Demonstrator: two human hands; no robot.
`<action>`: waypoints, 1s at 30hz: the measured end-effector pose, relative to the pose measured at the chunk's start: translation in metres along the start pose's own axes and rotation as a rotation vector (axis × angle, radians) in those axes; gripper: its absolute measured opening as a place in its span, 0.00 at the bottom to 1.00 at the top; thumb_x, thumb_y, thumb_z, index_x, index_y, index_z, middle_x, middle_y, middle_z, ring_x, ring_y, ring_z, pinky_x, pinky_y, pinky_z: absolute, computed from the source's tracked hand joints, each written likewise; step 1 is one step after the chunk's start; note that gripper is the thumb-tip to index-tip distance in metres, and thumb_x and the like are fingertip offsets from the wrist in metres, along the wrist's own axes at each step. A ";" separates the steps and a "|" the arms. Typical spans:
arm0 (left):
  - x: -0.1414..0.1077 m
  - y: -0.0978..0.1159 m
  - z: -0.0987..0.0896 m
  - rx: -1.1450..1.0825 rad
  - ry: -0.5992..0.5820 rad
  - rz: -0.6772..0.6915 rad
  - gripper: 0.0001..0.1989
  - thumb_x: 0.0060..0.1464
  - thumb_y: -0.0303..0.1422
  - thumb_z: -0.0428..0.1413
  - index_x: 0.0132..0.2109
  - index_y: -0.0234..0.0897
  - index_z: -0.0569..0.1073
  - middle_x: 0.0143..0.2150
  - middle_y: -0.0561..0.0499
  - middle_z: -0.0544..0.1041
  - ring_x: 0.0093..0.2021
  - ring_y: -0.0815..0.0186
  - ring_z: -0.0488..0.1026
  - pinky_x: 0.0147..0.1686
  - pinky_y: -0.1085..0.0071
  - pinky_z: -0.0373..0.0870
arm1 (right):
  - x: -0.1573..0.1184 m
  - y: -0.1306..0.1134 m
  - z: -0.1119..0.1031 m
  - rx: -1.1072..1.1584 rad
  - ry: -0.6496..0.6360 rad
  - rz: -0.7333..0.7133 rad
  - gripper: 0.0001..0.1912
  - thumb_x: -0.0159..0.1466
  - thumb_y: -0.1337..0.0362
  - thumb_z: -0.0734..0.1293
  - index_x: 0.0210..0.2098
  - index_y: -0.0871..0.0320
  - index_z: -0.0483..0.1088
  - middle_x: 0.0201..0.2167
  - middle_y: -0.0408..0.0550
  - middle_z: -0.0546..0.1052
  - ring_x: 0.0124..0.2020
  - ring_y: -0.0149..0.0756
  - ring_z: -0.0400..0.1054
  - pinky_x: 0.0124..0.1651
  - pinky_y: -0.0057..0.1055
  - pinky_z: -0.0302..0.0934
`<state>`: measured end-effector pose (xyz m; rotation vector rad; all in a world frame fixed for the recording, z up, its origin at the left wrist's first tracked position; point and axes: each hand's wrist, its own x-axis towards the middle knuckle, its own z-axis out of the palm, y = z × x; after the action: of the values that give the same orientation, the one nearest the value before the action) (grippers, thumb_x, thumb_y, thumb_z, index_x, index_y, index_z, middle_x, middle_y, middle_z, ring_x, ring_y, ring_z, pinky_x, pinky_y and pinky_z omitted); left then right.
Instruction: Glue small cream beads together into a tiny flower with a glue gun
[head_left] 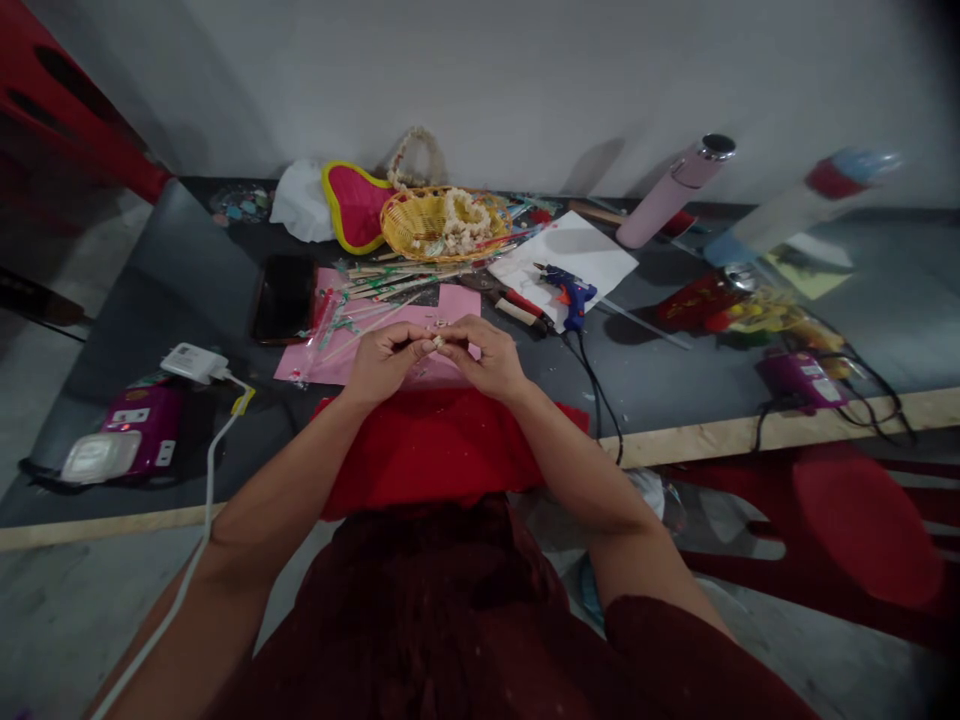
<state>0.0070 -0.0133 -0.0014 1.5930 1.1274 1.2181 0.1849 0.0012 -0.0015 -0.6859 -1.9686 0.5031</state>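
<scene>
Both hands meet over a pink sheet (461, 300) on the grey table. Between my left hand (386, 360) and my right hand (487, 355) is a small cream-coloured piece (439, 342), pinched by the fingertips of each; its exact kind is too small to make out. Thin sticks in clear wrapping (375, 285) lie just beyond my left hand. Pliers with red and black handles (525, 308) rest beyond my right hand, beside a blue glue gun (571, 292). A red cloth (442, 450) spreads below my wrists, at the table's front edge.
A yellow woven basket (409, 225) with cream strung pieces stands at the back, near a pink-and-yellow shape (356, 205). Left are a phone (285, 298) and purple power strip (142, 430). A white cable (206, 510) crosses my left arm. A pink flask (671, 195) stands right.
</scene>
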 end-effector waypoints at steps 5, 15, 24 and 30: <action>0.000 -0.001 0.002 -0.103 0.004 -0.081 0.11 0.46 0.39 0.60 0.34 0.35 0.78 0.27 0.51 0.75 0.27 0.71 0.67 0.29 0.74 0.64 | -0.001 0.001 0.000 -0.044 -0.007 -0.023 0.08 0.63 0.63 0.64 0.41 0.56 0.70 0.34 0.48 0.74 0.35 0.30 0.68 0.39 0.29 0.65; 0.001 -0.001 0.003 -0.382 -0.102 -0.238 0.14 0.46 0.39 0.61 0.37 0.33 0.79 0.27 0.50 0.74 0.24 0.74 0.65 0.26 0.76 0.62 | -0.004 0.008 -0.001 -0.165 -0.028 0.011 0.10 0.62 0.60 0.64 0.40 0.57 0.71 0.34 0.49 0.74 0.33 0.30 0.67 0.37 0.29 0.64; 0.000 -0.003 0.001 -0.521 -0.134 -0.322 0.11 0.46 0.37 0.62 0.34 0.34 0.79 0.22 0.52 0.71 0.22 0.74 0.64 0.26 0.74 0.62 | -0.002 0.004 -0.001 -0.145 -0.055 -0.001 0.10 0.64 0.63 0.62 0.43 0.56 0.70 0.38 0.49 0.75 0.40 0.33 0.69 0.45 0.32 0.65; 0.001 0.002 0.002 -0.431 -0.085 -0.315 0.12 0.44 0.38 0.63 0.34 0.33 0.79 0.28 0.49 0.76 0.22 0.75 0.63 0.24 0.75 0.60 | -0.002 0.004 -0.002 -0.184 -0.039 -0.028 0.10 0.65 0.63 0.61 0.43 0.56 0.70 0.37 0.50 0.75 0.40 0.34 0.69 0.45 0.32 0.66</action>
<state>0.0092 -0.0126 -0.0001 1.0867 0.9403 1.0825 0.1883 0.0024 -0.0044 -0.7668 -2.0755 0.3232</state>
